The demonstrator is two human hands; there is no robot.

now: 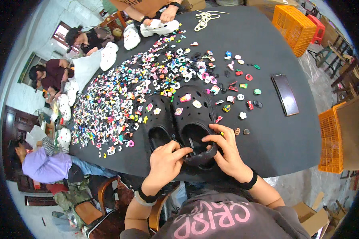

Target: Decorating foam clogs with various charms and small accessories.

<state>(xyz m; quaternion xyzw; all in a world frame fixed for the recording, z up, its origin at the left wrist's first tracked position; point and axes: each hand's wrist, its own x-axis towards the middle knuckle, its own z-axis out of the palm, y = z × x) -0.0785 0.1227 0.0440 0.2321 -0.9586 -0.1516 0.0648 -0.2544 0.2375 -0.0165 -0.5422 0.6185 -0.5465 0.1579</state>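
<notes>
Two black clogs stand side by side at the table's near edge, toes pointing away from me. The right clog [192, 116] carries several small shoe charms on its toe, and the left clog [158, 121] has a few. My left hand [165, 163] is closed, its thumb and fingers pinching the inner rim of the right clog near the heel. With fingers curled over the outer side of that clog's opening, my right hand [226, 151] grips it by the heel strap. Loose charms [242, 115] lie to the right of the shoes.
A wide pile of colourful charms [115, 99] covers the table's left half. A dark flat case [285, 95] lies at the right. A co-worker's hands hold a white clog [160, 28] at the far side. Orange crates [293, 28] stand beyond the right edge; other people sit left.
</notes>
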